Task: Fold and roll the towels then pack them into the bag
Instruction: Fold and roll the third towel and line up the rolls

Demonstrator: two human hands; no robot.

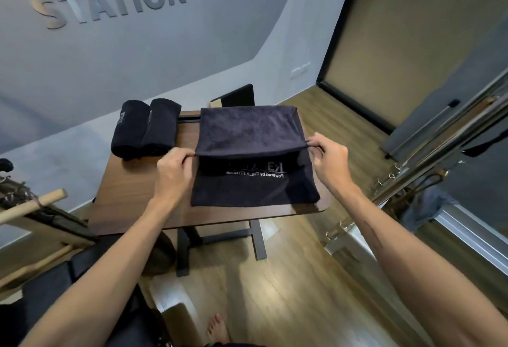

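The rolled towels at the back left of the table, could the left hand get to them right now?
Probably not straight away: the left hand pinches a corner of the dark towel. The rolled towels lie just beyond it with nothing between, so releasing its grip should free the way.

The folded towel [248, 132] hides the top of its white lettering [257, 172] — wall letters [110, 3] are cut by the top edge.

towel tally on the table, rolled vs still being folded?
Rolled towels: 2, one beside the other, far left on the table
Flat towel being folded: 1, top edge pinched by left hand and right hand
Total: 3 towels
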